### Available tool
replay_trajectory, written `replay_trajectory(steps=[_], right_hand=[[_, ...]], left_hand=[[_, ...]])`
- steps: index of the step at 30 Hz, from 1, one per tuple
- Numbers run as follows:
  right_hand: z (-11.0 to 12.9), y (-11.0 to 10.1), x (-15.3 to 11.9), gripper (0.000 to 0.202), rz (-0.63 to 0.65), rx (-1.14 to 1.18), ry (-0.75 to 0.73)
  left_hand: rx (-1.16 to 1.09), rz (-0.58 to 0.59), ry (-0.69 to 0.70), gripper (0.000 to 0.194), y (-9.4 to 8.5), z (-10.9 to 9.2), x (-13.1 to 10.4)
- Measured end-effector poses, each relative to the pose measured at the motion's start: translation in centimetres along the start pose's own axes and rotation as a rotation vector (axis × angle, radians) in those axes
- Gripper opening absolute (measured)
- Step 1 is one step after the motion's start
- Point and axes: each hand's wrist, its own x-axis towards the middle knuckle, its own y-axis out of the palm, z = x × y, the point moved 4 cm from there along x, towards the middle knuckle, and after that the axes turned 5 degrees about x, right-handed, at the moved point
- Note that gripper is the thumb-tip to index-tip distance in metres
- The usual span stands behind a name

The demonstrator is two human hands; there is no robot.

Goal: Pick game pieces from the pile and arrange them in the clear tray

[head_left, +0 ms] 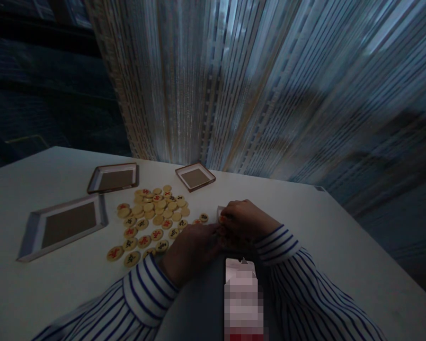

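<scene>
Round wooden pieces with red or black characters (156, 234) lie spread and heaped on the white table, left of my hands. My left hand (195, 246) reaches in from the left with its fingers at the near left side of a small box (220, 210); its fingertips are dark and hard to make out. My right hand (246, 219) is over the box, fingers curled down at a piece with a red mark (222, 219). More pieces show dimly in the box between the hands. Most of the box is hidden by my hands.
A large open box part (101, 210) lies at the left, with a smaller one (137, 177) behind it. Another small tray (213, 178) stands near the back edge. A lit phone (240, 272) is close to me, below my hands. A string curtain hangs behind the white table (323, 246).
</scene>
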Motion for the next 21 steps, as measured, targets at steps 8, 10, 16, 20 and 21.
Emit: replay_trajectory(steps=[8,10,16,20,21], right_hand=[[-0.09,0.24,0.19,0.027,-0.019,-0.005,-0.031],[-0.04,0.25,0.23,0.026,-0.024,-0.007,-0.04],[0.02,0.21,0.24,0.024,-0.018,-0.004,-0.047],[-0.05,0.21,0.23,0.025,-0.005,-0.008,-0.046],[-0.05,0.22,0.24,0.025,-0.006,-0.009,-0.046]], left_hand=[[-0.003,-0.017,0.012,0.028,0.26,0.25,-0.03],[-0.021,-0.013,0.018,0.027,0.19,0.17,-0.03],[-0.023,-0.002,-0.013,0.03,0.51,0.46,-0.06],[-0.005,-0.001,-0.028,0.031,0.71,0.6,-0.08],[-0.001,-0.001,-0.025,0.031,0.68,0.57,-0.07]])
